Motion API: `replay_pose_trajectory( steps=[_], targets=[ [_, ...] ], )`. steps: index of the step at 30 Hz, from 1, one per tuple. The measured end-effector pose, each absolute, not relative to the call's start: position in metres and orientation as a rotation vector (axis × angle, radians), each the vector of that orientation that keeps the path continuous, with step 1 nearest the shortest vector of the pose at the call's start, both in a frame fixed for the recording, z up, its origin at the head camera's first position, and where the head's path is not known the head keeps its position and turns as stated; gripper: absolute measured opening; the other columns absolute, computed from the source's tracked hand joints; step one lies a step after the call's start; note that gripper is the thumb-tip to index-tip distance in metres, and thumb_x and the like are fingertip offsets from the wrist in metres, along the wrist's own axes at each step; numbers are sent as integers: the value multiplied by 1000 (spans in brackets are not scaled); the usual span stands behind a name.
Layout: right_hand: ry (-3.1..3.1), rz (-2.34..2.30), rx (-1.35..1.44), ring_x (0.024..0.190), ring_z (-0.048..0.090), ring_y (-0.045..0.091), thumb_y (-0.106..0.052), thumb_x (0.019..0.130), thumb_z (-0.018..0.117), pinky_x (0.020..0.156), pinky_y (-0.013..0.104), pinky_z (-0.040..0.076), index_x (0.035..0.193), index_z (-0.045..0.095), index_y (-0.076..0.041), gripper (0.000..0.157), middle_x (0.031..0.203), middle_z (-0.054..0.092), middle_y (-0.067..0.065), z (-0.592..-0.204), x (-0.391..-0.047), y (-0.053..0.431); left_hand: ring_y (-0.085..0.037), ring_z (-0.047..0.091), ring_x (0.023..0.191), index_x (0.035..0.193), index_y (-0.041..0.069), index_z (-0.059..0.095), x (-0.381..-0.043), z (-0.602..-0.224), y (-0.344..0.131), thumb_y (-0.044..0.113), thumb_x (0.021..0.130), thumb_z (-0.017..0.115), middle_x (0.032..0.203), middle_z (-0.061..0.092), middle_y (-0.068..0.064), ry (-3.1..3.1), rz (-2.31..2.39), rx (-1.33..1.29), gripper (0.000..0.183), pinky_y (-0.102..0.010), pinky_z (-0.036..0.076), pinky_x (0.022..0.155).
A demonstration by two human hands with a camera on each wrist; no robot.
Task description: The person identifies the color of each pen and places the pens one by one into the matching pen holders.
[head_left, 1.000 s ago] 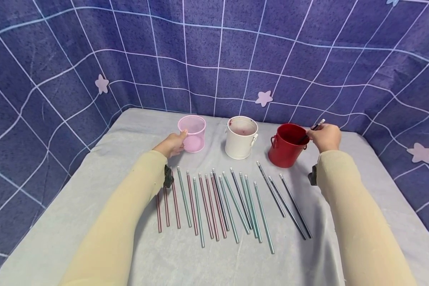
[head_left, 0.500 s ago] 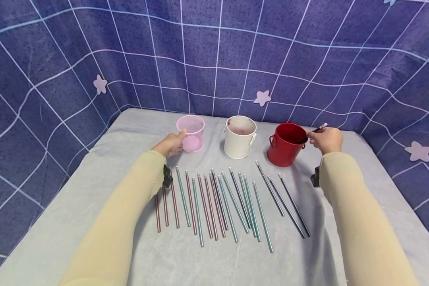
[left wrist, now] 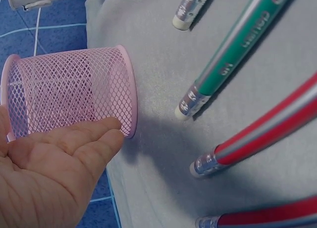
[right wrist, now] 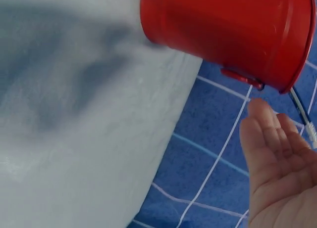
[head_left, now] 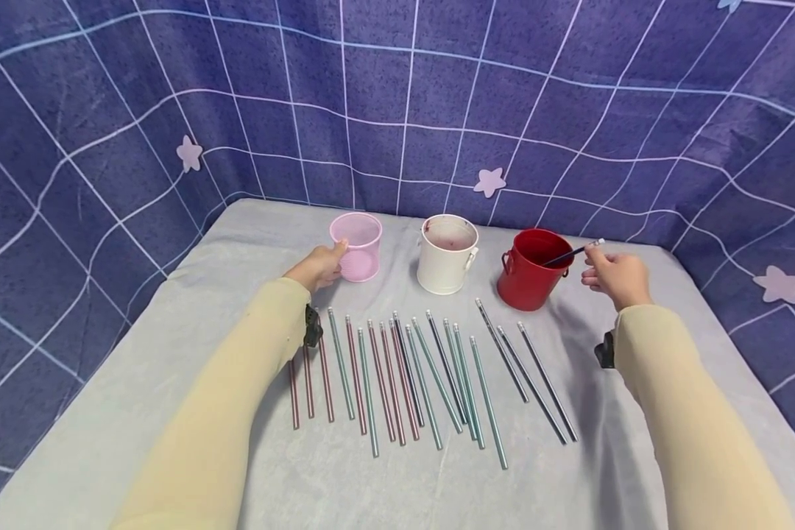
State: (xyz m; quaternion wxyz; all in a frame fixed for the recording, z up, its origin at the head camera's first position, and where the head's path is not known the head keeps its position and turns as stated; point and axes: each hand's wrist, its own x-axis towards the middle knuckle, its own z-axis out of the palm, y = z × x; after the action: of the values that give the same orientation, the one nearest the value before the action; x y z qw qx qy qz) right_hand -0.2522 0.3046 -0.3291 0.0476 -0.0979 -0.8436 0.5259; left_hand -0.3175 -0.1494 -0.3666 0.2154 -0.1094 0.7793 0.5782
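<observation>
My left hand (head_left: pixel 319 268) holds the side of a pink mesh pencil cup (left wrist: pixel 74 89), its thumb by the rim and its fingers along the mesh. At the right, a dark pencil (head_left: pixel 568 255) leans in a red bucket (head_left: pixel 530 280), its white eraser end sticking out over the rim. Just beside that end is my right hand (head_left: pixel 619 278), with its fingers apart from the bucket in the right wrist view. The lower end of this pencil is hidden inside the bucket.
A white bucket (head_left: pixel 440 265) stands between the pink cup and the red bucket. Red, green (head_left: pixel 367 394) and dark blue pencils lie in a loose row across the grey cloth (head_left: pixel 397 493). Behind rises a blue gridded curtain (head_left: pixel 371 96) with stars.
My right hand has let go of the dark pencil and moved right, away from the bucket. The pencil has tipped lower against the rim. My left hand stays at the pink cup.
</observation>
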Motion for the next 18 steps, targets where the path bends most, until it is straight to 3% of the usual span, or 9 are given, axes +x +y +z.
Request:
replay_pose_trajectory(
  steps=[11, 16, 18],
  targets=[
    [-2632, 1800, -97, 57, 64, 4, -31, 101, 42, 59, 19, 56, 104, 54, 17, 49, 63, 66, -6, -348, -238, 291, -37, 27, 139, 149, -6, 12, -317, -366, -148, 43, 104, 24, 149, 21, -34, 2164, 1593, -294, 67, -46, 22, 115],
    [-2821, 1674, -2, 61, 64, 6, -29, 101, 48, 64, 22, 58, 104, 54, 21, 51, 69, 66, 1, -357, -227, 286, -38, 26, 139, 149, -6, 11, -317, -366, -149, 43, 104, 23, 148, 20, -35, 2168, 1577, -283, 67, -46, 22, 115],
    [-2924, 1536, 15, 61, 63, 8, -30, 99, 52, 64, 23, 57, 98, 58, 18, 48, 67, 65, 2, -359, -222, 284, -38, 27, 138, 149, -7, 10, -318, -366, -149, 43, 104, 24, 148, 21, -35, 2171, 1574, -287, 68, -46, 23, 114]
  ],
)
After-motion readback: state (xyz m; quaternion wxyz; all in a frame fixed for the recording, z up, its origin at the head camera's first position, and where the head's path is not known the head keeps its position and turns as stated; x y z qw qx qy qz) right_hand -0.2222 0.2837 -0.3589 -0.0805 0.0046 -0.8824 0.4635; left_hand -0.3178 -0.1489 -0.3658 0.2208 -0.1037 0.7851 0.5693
